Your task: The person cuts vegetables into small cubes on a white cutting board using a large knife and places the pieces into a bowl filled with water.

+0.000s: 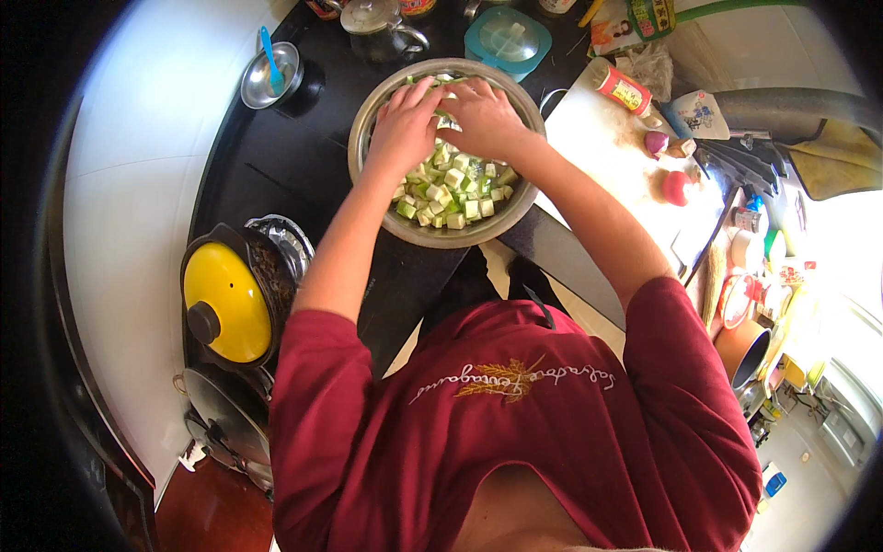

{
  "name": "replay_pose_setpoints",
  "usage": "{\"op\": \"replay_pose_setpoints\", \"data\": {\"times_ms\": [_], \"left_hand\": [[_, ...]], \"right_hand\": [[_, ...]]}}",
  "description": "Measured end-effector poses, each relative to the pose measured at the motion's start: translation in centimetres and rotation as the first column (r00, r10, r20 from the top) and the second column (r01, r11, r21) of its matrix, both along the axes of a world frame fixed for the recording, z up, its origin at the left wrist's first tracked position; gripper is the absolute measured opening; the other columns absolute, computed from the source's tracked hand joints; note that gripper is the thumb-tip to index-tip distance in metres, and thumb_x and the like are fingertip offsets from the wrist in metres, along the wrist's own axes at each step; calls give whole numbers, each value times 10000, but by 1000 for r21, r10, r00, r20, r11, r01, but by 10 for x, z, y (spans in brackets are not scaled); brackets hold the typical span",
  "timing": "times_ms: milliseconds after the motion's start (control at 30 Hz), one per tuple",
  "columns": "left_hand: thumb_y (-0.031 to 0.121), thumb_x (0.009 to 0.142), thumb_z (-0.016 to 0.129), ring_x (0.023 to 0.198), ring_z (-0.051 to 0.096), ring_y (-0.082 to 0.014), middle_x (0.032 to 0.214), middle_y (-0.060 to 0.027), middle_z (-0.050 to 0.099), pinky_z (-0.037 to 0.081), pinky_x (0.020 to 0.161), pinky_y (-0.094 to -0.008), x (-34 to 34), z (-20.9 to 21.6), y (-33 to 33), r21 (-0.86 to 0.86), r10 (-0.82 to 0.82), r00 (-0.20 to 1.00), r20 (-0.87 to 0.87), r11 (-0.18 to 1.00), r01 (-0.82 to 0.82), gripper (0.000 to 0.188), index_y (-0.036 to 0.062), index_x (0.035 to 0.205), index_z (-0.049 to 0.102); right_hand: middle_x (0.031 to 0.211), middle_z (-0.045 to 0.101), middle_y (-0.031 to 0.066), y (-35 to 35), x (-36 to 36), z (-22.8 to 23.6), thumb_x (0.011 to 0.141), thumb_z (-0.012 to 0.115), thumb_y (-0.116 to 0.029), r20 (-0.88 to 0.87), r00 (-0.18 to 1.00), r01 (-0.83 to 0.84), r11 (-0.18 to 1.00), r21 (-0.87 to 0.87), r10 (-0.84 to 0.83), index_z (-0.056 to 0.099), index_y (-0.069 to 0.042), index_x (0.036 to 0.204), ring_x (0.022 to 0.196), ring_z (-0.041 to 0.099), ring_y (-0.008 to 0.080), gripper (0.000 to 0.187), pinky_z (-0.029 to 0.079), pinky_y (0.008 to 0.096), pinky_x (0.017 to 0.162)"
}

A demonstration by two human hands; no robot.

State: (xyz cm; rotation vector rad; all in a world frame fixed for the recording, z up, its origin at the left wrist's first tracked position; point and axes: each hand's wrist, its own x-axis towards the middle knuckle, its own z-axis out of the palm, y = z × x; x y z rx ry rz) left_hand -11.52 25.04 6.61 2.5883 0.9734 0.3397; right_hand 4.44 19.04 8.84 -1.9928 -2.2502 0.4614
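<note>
A wide metal bowl stands on the black countertop, filled with diced green-and-white vegetable cubes. Both of my hands are inside it, toward its far side. My left hand has its fingers bent close together over the cubes. Right beside it, nearly touching, my right hand curls its fingers down into the same heap. The fingertips are partly hidden among the pieces. Most loose cubes lie in the near half of the bowl.
Left of the bowl sit a small metal bowl with a blue spoon and a pot with a yellow lid. Behind are a metal teapot and a teal container. A white cutting board lies right, with a red onion.
</note>
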Motion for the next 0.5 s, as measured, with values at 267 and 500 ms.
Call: {"op": "replay_pose_setpoints", "data": {"times_ms": [267,500], "left_hand": [[395,913,539,1210,467,-387,1393,-189,422,380,1014,-447,-32,-46,3,-285,53,980,-193,953,-107,529,63,1321,481],[454,936,495,1376,285,-382,1476,-269,270,285,1101,-432,-32,-31,-54,-584,353,923,-150,722,-371,661,30,1421,344]], "right_hand": [[1491,294,180,-24,22,-30,788,585,-631,-68,993,69,948,-311,-95,335,-152,1451,1363,276,396,856,229,492,1113],[1516,129,273,-66,-4,-7,654,745,-608,-195,924,184,830,-526,-329,97,-178,1508,1319,299,512,1155,298,487,1094]]}}
